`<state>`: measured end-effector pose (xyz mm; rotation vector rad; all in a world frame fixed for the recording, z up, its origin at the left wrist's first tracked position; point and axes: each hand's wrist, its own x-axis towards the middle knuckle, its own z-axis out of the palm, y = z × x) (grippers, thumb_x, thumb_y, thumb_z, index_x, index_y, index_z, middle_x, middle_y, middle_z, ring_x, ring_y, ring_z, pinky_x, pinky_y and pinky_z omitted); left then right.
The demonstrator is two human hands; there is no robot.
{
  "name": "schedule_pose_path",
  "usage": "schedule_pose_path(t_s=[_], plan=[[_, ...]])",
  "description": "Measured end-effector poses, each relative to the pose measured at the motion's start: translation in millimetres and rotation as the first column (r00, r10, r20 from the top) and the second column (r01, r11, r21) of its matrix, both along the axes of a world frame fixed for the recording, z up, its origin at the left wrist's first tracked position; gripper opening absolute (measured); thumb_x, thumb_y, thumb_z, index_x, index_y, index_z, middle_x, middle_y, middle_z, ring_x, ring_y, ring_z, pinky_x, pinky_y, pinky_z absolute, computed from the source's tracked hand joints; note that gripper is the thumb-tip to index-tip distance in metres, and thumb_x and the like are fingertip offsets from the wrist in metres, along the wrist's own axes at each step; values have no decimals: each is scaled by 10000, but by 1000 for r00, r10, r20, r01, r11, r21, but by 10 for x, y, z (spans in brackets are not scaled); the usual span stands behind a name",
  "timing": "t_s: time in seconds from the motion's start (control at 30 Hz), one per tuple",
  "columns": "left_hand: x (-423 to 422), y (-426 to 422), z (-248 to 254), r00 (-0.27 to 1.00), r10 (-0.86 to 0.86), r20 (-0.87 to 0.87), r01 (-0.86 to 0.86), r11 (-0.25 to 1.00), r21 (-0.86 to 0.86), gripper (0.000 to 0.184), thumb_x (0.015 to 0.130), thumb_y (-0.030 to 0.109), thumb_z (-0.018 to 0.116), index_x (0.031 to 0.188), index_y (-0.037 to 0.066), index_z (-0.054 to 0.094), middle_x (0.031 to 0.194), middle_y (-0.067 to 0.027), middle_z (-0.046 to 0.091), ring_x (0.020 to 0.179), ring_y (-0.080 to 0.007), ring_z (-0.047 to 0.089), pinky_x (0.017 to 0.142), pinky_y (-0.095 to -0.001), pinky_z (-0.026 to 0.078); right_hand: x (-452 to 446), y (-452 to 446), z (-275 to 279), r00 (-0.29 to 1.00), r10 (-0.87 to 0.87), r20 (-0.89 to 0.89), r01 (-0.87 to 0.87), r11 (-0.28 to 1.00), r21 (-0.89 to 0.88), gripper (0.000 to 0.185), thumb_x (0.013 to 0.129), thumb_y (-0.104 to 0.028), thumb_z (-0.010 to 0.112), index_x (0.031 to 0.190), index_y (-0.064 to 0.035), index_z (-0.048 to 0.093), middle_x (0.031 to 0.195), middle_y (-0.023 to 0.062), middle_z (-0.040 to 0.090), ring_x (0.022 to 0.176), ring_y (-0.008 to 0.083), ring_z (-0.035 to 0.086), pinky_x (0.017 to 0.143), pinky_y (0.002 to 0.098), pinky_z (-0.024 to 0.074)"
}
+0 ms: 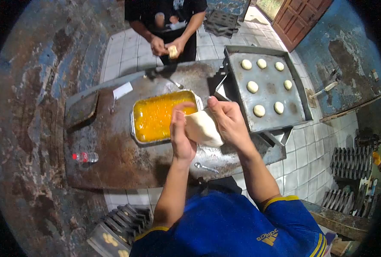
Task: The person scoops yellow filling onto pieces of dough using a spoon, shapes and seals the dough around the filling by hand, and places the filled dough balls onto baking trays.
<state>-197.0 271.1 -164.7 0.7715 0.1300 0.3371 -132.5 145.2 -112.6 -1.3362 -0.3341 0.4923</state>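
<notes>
A large pale lump of dough (203, 129) is held up between my two hands, above the near edge of a metal pan (132, 124) with shiny orange-yellow liquid in it. My left hand (183, 137) cups the dough's left side, its fingers pointing up. On the other side my right hand (231, 122) grips it, thumb raised along the top and fingers curled. The underside of the dough is hidden from me. Near the table edge below my hands lies a metal spoon (206, 167).
A large baking tray (271, 92) with several round dough balls stands to the right. Across the table, another person's hands (173, 45) hold a piece of dough. Red-capped bottles (85, 157) lie at the left; a white rectangular item (122, 90) is farther back. Stacked moulds (351, 162) are at far right.
</notes>
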Motion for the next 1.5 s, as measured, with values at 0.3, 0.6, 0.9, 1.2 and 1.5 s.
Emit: schedule_pose_path(t_s=[0.3,0.6,0.9,1.2,1.5], plan=[[-701,359,-1532,965,-162,207,-140,350,926,473,846,192,868,1269,74,692,1250,-122,715,1217,-308,669,1071,-428,523,-240,94,-342,894,305,328,-32,775,-631,440,1115,-386,527,1186,-32,778,989,215,654,949,356,679,835,443,526],[-1455,1411,-1637,840,316,-441,360,285,888,628,740,189,896,1284,-2,648,1254,-243,671,1152,-418,657,1026,-478,529,-1505,-773,-4015,742,619,256,83,295,-952,229,933,-145,671,1142,-54,675,1206,185,691,1126,385,699,831,517,591],[-2134,2141,-1996,684,618,-388,348,191,918,407,787,164,861,1140,15,727,1031,-185,748,994,-368,734,925,-480,557,-637,328,-3073,742,520,423,-31,657,-753,267,986,-205,658,1234,-105,657,1057,211,665,924,468,678,831,519,581],[-2280,2025,-2216,587,621,-520,254,469,846,502,781,71,861,1236,-19,671,1144,-170,737,1060,-265,724,942,-388,561,199,1491,-3641,566,672,478,66,540,-839,289,1025,-147,520,1234,-127,718,1136,189,656,1080,390,700,910,496,595],[-2315,2185,-2543,700,460,-546,-335,887,317,567,831,18,824,1348,-15,594,1236,-116,694,1130,-214,678,997,-374,544,347,1498,-3672,578,783,232,-145,378,-915,330,1014,-172,534,1258,-137,753,1176,206,693,1144,403,696,983,506,560]])
